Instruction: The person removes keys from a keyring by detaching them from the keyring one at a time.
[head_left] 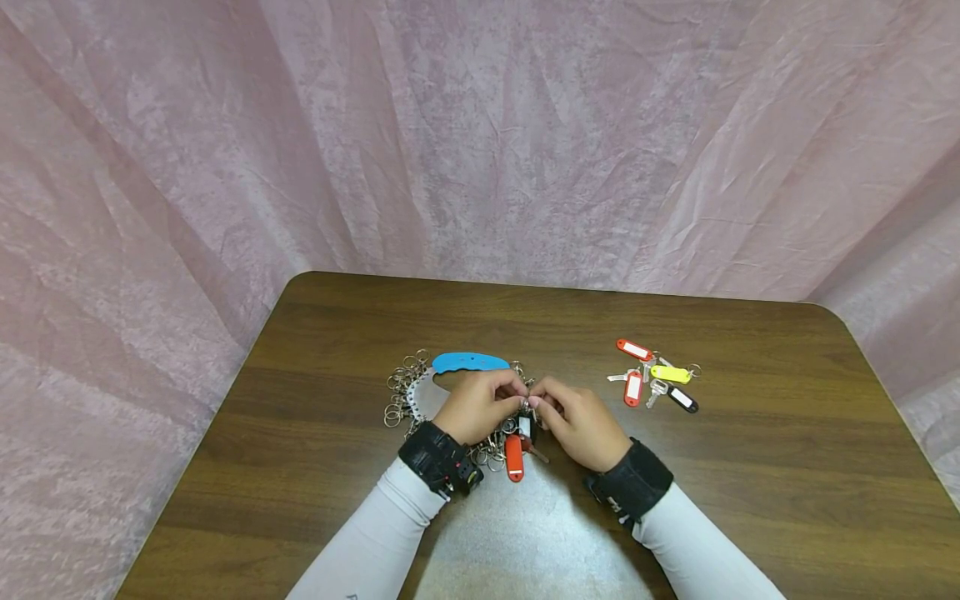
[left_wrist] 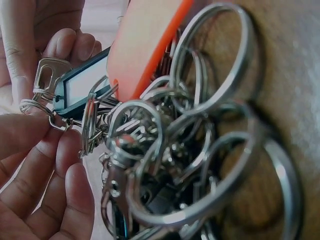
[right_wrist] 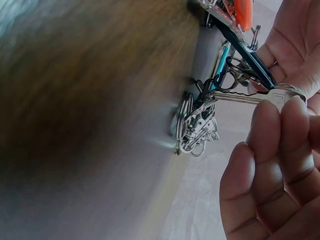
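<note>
My left hand (head_left: 476, 406) and right hand (head_left: 588, 423) meet at the right side of a key holder, a grey ring-lined plate (head_left: 427, 398) with a blue handle (head_left: 471, 362). Between their fingertips is a small split ring (left_wrist: 35, 104), pinched from both sides. A key (left_wrist: 51, 70) and a black key tag (left_wrist: 82, 87) with a white label are at this ring. Seen from the right wrist, the key's head (right_wrist: 281, 96) lies against the right fingertips. An orange-red key tag (head_left: 514, 458) hangs just below the hands, beside bunched metal rings (head_left: 489, 454).
Right of the hands, a loose group of tagged keys lies on the brown wooden table (head_left: 300, 467): two red tags (head_left: 633, 388), a yellow tag (head_left: 670, 374) and a black tag (head_left: 683, 398). More rings (head_left: 393, 400) fringe the holder's left edge. Pink curtains (head_left: 480, 150) stand behind the table.
</note>
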